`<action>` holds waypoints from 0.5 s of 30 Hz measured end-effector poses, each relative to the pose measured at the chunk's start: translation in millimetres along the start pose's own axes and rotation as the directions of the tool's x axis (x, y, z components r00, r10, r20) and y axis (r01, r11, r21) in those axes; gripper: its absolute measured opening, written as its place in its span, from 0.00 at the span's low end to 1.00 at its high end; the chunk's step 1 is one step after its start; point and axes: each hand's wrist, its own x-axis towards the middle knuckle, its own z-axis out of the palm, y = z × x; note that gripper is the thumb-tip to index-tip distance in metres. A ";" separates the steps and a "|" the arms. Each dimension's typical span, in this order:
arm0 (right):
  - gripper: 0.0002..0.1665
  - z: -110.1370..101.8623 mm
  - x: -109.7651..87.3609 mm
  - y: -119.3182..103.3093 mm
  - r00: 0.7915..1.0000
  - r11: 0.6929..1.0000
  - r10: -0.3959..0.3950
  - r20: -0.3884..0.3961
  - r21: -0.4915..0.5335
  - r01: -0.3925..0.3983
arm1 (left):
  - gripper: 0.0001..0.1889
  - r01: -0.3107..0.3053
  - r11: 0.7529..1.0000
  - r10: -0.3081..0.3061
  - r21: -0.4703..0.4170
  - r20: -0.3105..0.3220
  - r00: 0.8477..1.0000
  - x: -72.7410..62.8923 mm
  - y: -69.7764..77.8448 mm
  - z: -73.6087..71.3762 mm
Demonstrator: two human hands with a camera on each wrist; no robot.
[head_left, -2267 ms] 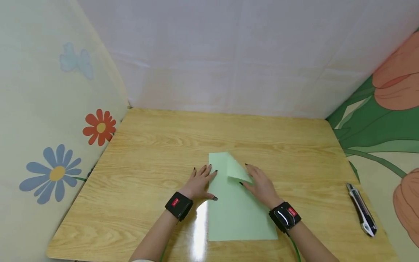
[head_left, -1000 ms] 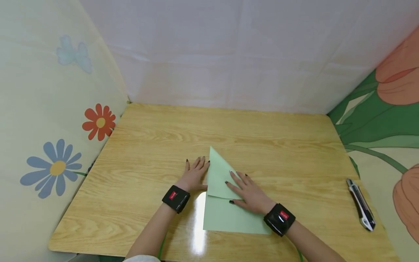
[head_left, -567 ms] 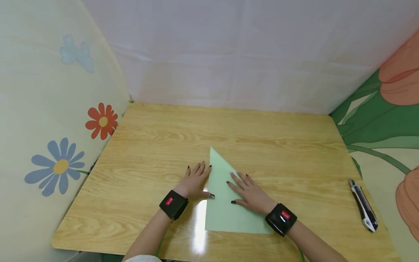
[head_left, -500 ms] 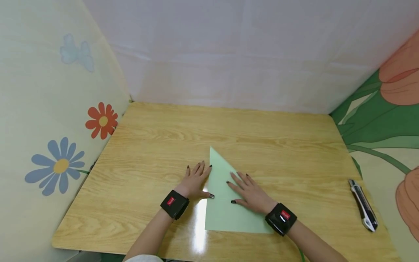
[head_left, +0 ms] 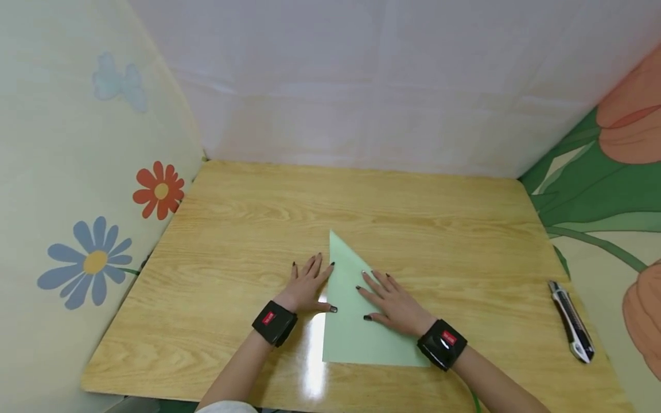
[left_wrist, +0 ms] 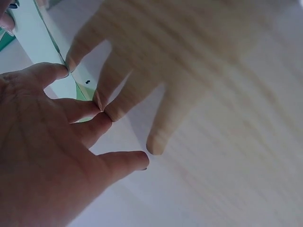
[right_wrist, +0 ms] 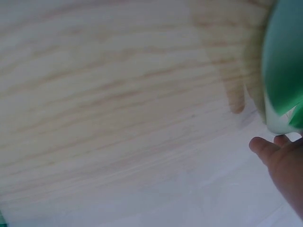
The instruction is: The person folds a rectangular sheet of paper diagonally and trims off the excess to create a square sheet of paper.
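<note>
A light green sheet of paper [head_left: 356,344] lies on the table with its upper right side folded over, leaving a slanted edge that rises to a point at the upper left. Beside its left edge rests my left hand [head_left: 306,287], fingers spread, with the index fingertip and thumb at the paper. In the left wrist view, those fingers [left_wrist: 85,111] meet their reflection in the glossy tabletop. My right hand [head_left: 395,304] lies on the paper with fingers extended, fingertips near the slanted fold. The right wrist view shows the paper curving up [right_wrist: 284,56] beside that hand's fingers.
A utility knife [head_left: 571,322] with a black and white handle lies by the right edge of the wooden table [head_left: 248,212]. A white cloth backdrop [head_left: 310,86] stands behind, and flower-printed panels [head_left: 88,143] flank the table. Both wrists wear black straps.
My right hand has brought the raised upper right corner over to the left edge and down. The fold now lies flatter under the right hand. Both hands barely move over the last half second.
</note>
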 end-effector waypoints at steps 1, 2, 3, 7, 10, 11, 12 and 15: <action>0.35 -0.1 0.8 -0.3 1.000 1.000 -0.005 -0.006 -0.002 0.005 | 0.51 0.001 1.000 -0.001 0.000 -0.002 1.000 -0.1 -0.6 -0.5; 0.35 -0.6 1.4 -0.8 1.000 1.000 -0.008 -0.011 -0.002 0.008 | 0.51 0.002 1.000 -0.002 -0.002 -0.005 1.000 -0.3 -1.1 -1.0; 0.35 -0.6 1.9 -1.1 1.000 1.000 -0.008 -0.012 -0.004 0.008 | 0.51 0.006 1.000 -0.006 0.003 -0.002 1.000 -0.6 -1.3 -1.4; 0.36 -2.4 3.4 -1.4 1.000 1.000 -0.005 0.010 0.026 0.005 | 0.51 0.021 0.999 -0.021 0.044 -0.001 1.000 -1.3 -0.3 -2.1; 0.36 -16.4 5.1 1.6 0.997 0.988 0.019 0.072 0.151 -0.030 | 0.52 0.028 0.996 -0.029 0.088 0.005 1.000 -0.9 2.5 -2.5; 0.36 -25.5 5.9 3.6 0.996 0.977 0.026 0.090 0.207 -0.044 | 0.52 0.030 0.995 -0.031 0.099 0.008 0.999 -0.6 3.3 -2.6; 0.35 -36.8 6.9 6.0 0.993 0.962 0.037 0.109 0.265 -0.065 | 0.52 0.030 0.994 -0.032 0.105 0.010 0.999 -0.2 4.1 -2.7; 0.33 -78.2 13.5 12.8 0.990 0.918 0.042 0.131 0.386 -0.090 | 0.52 0.034 0.993 -0.036 0.109 0.018 0.999 0.7 5.2 -3.7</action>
